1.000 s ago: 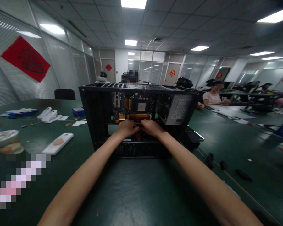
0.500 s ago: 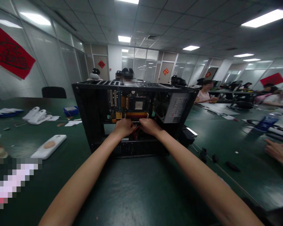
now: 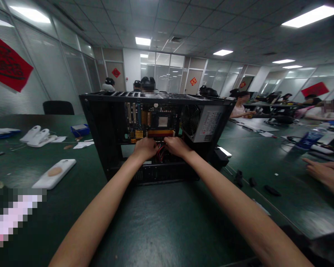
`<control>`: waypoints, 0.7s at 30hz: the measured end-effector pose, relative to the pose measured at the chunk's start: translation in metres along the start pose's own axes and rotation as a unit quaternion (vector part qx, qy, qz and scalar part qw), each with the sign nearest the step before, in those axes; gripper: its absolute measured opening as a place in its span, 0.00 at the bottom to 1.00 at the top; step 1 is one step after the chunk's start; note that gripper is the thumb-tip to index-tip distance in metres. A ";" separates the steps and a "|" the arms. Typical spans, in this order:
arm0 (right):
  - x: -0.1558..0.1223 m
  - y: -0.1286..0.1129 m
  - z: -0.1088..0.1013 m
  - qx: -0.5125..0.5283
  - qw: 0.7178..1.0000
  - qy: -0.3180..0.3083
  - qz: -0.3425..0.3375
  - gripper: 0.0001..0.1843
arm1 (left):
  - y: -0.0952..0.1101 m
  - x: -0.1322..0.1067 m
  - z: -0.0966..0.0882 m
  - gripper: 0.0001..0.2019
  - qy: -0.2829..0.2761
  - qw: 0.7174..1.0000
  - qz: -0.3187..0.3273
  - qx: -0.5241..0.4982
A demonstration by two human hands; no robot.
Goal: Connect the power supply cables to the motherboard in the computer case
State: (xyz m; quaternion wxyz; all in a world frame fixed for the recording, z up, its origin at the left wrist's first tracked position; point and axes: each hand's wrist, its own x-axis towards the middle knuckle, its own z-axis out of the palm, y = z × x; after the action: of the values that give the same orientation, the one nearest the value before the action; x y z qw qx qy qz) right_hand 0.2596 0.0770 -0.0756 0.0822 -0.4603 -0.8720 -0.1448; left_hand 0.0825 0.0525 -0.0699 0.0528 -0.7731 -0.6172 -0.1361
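An open black computer case [image 3: 100, 126] stands on the green table [image 3: 161, 226] in front of me, its motherboard [image 3: 150, 122] and power supply [image 3: 208, 126] exposed. Both my hands reach inside, just below the motherboard. My left hand [image 3: 145, 148] is curled with fingers closed near a bunch of red cables [image 3: 160, 154]. My right hand [image 3: 177, 145] is also curled, its fingers pinched at the same cables. What exactly each hand grips is hidden by the fingers.
A white phone-like case [image 3: 54, 173] lies left of the computer; white holders [image 3: 36, 135] and a blue box [image 3: 79, 129] lie further back. Small black parts [image 3: 252, 181] lie to the right. Another person's hand [image 3: 323, 172] rests at the right edge. Several people sit at far tables.
The view has swung to the right, so the case sits further left in the picture. Both hands stay at the cables inside the case. Another person's hand has come into view at the right.
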 end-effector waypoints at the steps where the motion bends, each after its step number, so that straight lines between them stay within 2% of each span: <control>1: 0.000 0.000 0.000 0.000 1.000 0.001 0.002 0.09 | 0.000 0.000 0.000 0.18 0.001 1.000 0.000 -0.001; 11: 0.001 0.000 0.002 0.003 1.000 -0.001 0.015 0.11 | -0.006 0.005 0.003 0.18 0.031 0.999 -0.023 -0.013; 21: 0.000 0.004 0.012 0.076 0.996 0.029 0.039 0.11 | -0.012 0.016 0.013 0.25 0.013 0.997 -0.055 -0.043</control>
State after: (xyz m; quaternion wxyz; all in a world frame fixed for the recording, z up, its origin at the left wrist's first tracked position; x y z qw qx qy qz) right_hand 0.2631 0.0833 -0.0861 0.1475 -0.4819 -0.8592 -0.0881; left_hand 0.0760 0.0738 -0.0784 0.0204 -0.7378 -0.6515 -0.1755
